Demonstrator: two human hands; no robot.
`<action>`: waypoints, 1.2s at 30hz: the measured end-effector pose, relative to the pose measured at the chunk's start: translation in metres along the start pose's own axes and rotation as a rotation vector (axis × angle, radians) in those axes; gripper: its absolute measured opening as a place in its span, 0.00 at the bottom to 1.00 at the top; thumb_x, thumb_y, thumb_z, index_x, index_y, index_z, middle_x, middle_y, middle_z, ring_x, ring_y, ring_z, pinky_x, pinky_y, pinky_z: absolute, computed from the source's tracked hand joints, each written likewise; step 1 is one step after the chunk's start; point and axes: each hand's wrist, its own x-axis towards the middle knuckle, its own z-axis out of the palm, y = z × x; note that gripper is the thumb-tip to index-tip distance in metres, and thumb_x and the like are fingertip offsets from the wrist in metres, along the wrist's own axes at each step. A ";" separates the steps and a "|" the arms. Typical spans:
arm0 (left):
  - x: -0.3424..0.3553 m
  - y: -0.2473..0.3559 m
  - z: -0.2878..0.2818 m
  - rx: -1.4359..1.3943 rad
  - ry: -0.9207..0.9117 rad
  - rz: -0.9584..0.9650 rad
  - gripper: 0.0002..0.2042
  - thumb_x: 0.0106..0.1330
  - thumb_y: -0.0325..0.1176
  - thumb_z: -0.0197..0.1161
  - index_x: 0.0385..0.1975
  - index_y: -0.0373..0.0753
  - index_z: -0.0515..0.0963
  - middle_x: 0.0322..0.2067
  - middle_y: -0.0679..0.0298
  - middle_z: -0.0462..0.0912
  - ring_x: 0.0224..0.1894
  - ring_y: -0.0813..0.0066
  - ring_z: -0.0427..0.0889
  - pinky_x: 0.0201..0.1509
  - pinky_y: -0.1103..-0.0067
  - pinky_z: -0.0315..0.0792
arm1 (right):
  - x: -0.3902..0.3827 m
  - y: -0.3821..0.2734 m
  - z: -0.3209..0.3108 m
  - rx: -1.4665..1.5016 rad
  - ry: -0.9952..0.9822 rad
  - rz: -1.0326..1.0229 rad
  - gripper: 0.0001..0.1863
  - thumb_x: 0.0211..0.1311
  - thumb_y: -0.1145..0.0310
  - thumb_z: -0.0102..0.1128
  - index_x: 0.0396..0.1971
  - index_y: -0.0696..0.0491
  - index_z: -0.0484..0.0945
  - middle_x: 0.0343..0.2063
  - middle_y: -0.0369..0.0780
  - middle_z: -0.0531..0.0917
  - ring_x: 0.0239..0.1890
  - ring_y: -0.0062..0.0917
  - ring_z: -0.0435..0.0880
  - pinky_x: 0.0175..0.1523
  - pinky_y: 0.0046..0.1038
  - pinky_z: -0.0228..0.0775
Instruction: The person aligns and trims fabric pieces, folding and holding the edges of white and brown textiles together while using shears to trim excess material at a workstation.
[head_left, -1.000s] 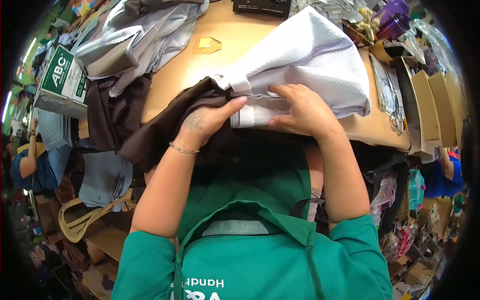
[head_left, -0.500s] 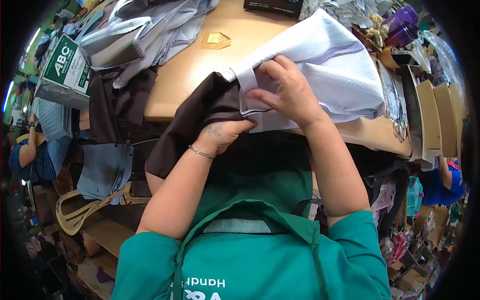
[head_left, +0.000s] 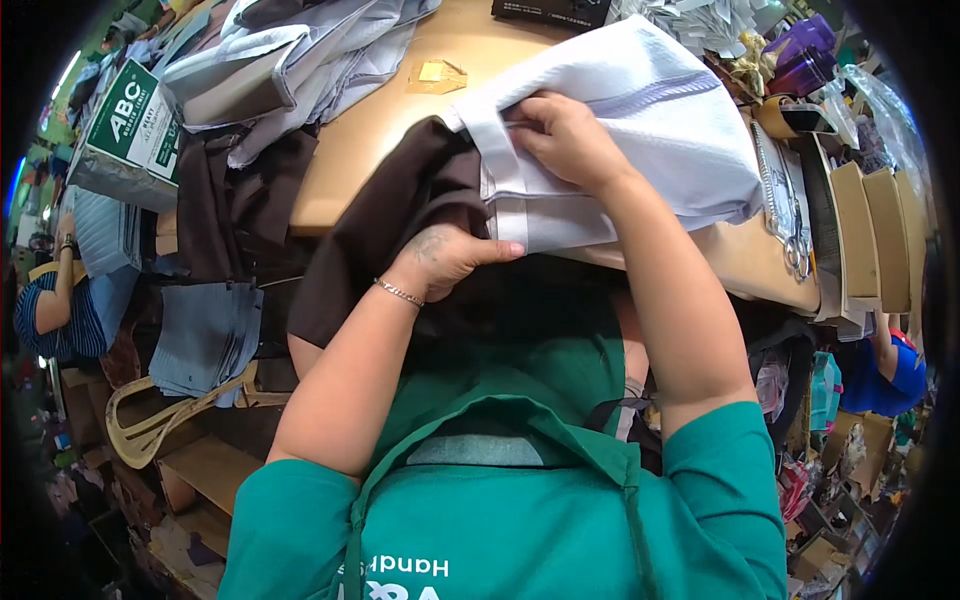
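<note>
A pale wooden worktop (head_left: pixel 360 130) with a curved front edge spreads below the camera. Over its middle lies a large white textured cloth piece (head_left: pixel 660 150), puffed out toward the right, with a smooth white band (head_left: pixel 490 145) along its left end. At that band it meets a dark brown smooth cloth (head_left: pixel 365 225), which slopes down past the worktop's front edge toward the lap. Farther left rests a heap of white, grey and brown folded fabric (head_left: pixel 250 95), and beside it a green-and-white cardboard box (head_left: pixel 125 125). Below the box sits a stack of blue-grey flat sheets (head_left: pixel 205 335).

The left hand (head_left: pixel 465 255) grips the dark brown cloth near the band, thumb laid across the white edge, fingers hidden underneath. The right hand (head_left: pixel 560 135) is narrow, finger and thumb curled close together at the band's loose edge; their tips are partly covered, so a firm pinch cannot be confirmed.

Smaller still are a glossy purple container (head_left: pixel 800 60) at the upper right, slim metal scissors (head_left: pixel 797 250) near the right edge, and a translucent amber flat piece (head_left: pixel 438 75) behind the cloths.
</note>
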 end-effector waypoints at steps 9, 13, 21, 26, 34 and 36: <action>0.004 -0.028 -0.030 -0.703 0.081 0.130 0.15 0.66 0.34 0.52 0.46 0.29 0.70 0.44 0.58 0.77 0.46 0.68 0.77 0.56 0.70 0.68 | 0.006 0.011 0.024 0.275 -0.050 0.196 0.09 0.52 0.70 0.62 0.29 0.60 0.78 0.22 0.36 0.78 0.28 0.16 0.73 0.36 0.21 0.67; -0.031 -0.034 -0.036 -0.479 0.274 0.168 0.16 0.67 0.34 0.51 0.48 0.30 0.70 0.48 0.59 0.75 0.49 0.73 0.74 0.57 0.77 0.65 | -0.004 0.012 0.022 0.268 -0.059 0.192 0.14 0.44 0.67 0.67 0.31 0.57 0.77 0.30 0.44 0.81 0.34 0.30 0.79 0.42 0.27 0.68; -0.026 0.014 -0.052 0.088 0.184 0.533 0.36 0.59 0.40 0.63 0.58 0.28 0.49 0.51 0.57 0.66 0.54 0.75 0.64 0.61 0.80 0.55 | -0.012 0.028 0.026 0.500 -0.099 0.151 0.14 0.47 0.70 0.66 0.34 0.58 0.75 0.28 0.38 0.79 0.31 0.20 0.74 0.40 0.23 0.67; 0.009 0.028 -0.071 0.180 0.365 0.925 0.29 0.55 0.34 0.67 0.52 0.27 0.62 0.47 0.57 0.71 0.49 0.75 0.69 0.56 0.79 0.63 | -0.007 0.016 0.023 0.517 -0.141 0.193 0.12 0.51 0.69 0.63 0.34 0.58 0.75 0.29 0.40 0.80 0.30 0.20 0.75 0.40 0.23 0.68; -0.066 -0.029 -0.112 0.136 0.171 0.233 0.14 0.61 0.33 0.58 0.43 0.32 0.75 0.36 0.60 0.81 0.37 0.76 0.80 0.42 0.81 0.72 | -0.013 0.017 0.029 0.312 -0.033 0.145 0.13 0.48 0.67 0.65 0.32 0.57 0.75 0.30 0.46 0.79 0.34 0.34 0.78 0.42 0.29 0.69; -0.063 -0.024 -0.079 0.202 0.227 0.339 0.14 0.60 0.36 0.59 0.38 0.32 0.76 0.35 0.60 0.82 0.35 0.73 0.80 0.40 0.78 0.72 | -0.013 0.016 0.030 0.276 -0.023 0.142 0.14 0.48 0.67 0.65 0.32 0.57 0.75 0.30 0.46 0.79 0.34 0.34 0.78 0.42 0.29 0.69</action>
